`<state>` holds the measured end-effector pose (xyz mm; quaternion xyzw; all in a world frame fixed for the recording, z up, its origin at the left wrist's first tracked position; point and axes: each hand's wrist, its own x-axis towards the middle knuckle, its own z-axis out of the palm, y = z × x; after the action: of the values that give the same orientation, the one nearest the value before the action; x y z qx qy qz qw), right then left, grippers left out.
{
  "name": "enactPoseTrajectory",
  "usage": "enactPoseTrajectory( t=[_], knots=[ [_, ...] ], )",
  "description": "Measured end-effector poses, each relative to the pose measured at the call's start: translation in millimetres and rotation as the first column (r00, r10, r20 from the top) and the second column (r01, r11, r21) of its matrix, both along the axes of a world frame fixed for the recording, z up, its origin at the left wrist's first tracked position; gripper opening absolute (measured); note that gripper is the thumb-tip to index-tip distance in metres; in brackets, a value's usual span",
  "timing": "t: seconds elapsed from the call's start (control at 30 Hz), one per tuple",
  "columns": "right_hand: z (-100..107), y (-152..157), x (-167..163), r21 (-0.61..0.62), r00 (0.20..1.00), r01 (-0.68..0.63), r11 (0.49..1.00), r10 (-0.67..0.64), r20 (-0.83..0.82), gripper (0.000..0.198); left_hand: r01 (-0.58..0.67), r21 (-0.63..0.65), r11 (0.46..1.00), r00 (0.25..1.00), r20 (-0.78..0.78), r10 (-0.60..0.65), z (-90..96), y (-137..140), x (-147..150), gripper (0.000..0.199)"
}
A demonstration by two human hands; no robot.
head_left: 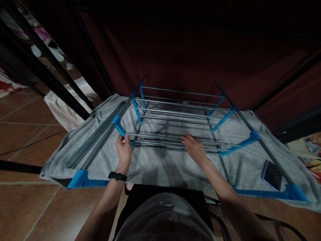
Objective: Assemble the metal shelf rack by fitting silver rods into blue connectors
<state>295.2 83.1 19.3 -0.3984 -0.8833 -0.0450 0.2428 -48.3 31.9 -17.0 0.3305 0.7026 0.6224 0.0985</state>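
Note:
A partly assembled rack with grey metal rods and blue plastic brackets lies on a grey towel. Its left blue bracket (118, 125) is beside my left hand (123, 151), whose thumb and fingers pinch the left end of a metal rod (152, 136) at that bracket. Farther right along the same rods, my right hand (196, 149) is closed with its fingertips on the rod; the grip's underside is hidden. The rod's right end lies close to the right blue bracket (240, 144). Several more crossbars (180, 111) span the far part of the rack.
Loose metal rods (99, 134) lie bundled on the left of the grey towel (160, 172). A phone (273, 175) rests at the right, near a blue end piece (292, 194). Dark frame posts (54, 63) rise at the left, and a dark red panel (175, 50) stands behind.

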Motion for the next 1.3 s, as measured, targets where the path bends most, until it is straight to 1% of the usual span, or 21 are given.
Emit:
enactPoseTrajectory(
  t=[0.13,0.27,0.47,0.67,0.8,1.3],
  knots=[
    [-0.4,-0.1,-0.1,0.006,1.000,-0.008,1.000,0.008,-0.012,0.024,-0.009,-0.019,1.000,1.000,0.010,0.009,-0.2,1.9,-0.7,0.013],
    [-1.0,0.8,1.2,-0.003,0.999,-0.026,1.000,0.026,-0.024,0.024,-0.022,0.000,1.000,0.999,0.024,0.022,-1.8,4.5,-1.3,0.010],
    [-0.6,0.6,2.1,0.011,0.998,-0.034,0.999,0.035,-0.053,0.024,-0.010,-0.011,1.000,1.000,0.008,0.010,0.0,2.5,-0.1,0.012],
    [-1.6,0.6,1.4,0.002,1.000,-0.005,1.000,0.005,-0.025,0.024,-0.015,-0.003,1.000,1.000,0.011,0.015,-2.7,2.9,-1.9,0.012],
    [-2.9,2.1,2.0,-0.012,1.000,-0.011,1.000,0.011,-0.020,0.024,-0.008,0.003,1.000,1.000,0.019,0.008,-5.3,4.1,-3.4,0.012],
    [0.8,0.7,2.5,-0.036,0.999,-0.027,0.999,0.026,-0.028,0.026,-0.012,0.003,1.000,1.000,0.018,0.012,-2.1,2.0,-0.6,0.013]
  ],
)
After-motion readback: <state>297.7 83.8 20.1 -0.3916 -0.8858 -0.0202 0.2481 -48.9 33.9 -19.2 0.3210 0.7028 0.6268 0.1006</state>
